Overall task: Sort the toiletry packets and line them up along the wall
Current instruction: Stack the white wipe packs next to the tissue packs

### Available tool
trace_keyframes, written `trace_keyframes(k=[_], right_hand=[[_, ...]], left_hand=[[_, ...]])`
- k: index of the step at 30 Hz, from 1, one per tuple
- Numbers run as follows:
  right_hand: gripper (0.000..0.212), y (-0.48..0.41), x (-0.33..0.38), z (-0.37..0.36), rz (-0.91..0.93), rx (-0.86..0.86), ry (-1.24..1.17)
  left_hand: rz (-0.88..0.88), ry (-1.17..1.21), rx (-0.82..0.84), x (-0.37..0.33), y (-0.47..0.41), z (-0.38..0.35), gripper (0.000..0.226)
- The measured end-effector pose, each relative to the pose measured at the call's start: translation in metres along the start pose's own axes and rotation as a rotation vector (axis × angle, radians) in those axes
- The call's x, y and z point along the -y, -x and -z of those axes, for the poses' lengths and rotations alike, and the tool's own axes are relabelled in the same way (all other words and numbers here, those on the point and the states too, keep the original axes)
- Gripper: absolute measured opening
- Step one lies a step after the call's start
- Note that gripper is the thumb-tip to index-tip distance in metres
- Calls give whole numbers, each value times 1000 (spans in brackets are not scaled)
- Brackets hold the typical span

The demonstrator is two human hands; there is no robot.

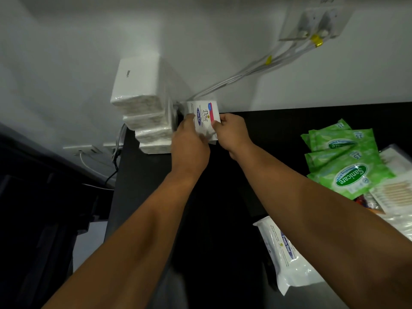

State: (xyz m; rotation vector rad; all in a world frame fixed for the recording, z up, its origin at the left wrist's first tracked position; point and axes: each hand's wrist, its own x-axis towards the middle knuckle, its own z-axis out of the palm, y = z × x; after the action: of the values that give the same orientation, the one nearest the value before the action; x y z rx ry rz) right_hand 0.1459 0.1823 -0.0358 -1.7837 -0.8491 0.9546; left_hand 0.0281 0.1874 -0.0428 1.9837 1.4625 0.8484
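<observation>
A white Dove packet (204, 118) stands upright against the wall at the back of the black table (267, 123). My left hand (189, 141) grips its left edge and my right hand (231, 132) pinches its right edge. Just left of it, a row of white tissue packs (142, 103) stands on end in the corner. Green Sanicare wipe packets (343, 159) lie fanned at the right. Another white Dove packet (283, 253) lies flat near the front, partly under my right forearm.
Clear packets of cotton buds (392, 192) lie at the far right edge. White cables (245, 72) run from a wall socket plate (316, 21) down behind the table. The table's left edge drops off to a dark floor area.
</observation>
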Motion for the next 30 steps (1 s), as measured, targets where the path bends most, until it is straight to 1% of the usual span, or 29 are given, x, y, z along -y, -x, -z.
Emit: trace_keyframes(k=[4,8,10,13,17,21,24,27,30], right_hand=[[35,-3,-6,-5,-20,38,-22],[39,-3,-3,-5,-17,73,-66],[40,-2,1,-4,-48,96,-103],[41,-1,2,-4,-73,144,-90],[41,3,6,-2,-65,144,-56],[36,13,10,8,-50,119,13],[23,25,14,21,4,105,88],[32,36,15,39,64,90,197],[40,54,11,58,98,149,253]], left_hand=[[-10,-121,54,1,-1,-6,46],[9,-248,162,3,-3,-10,62],[24,-279,198,1,-5,-9,66],[36,-311,238,-1,-8,-7,68],[55,-348,294,-7,-9,-4,71],[13,-320,251,-14,-3,4,66],[-48,-247,177,-22,7,11,59],[-71,-173,139,-26,20,13,54],[-104,-88,132,-38,43,14,43]])
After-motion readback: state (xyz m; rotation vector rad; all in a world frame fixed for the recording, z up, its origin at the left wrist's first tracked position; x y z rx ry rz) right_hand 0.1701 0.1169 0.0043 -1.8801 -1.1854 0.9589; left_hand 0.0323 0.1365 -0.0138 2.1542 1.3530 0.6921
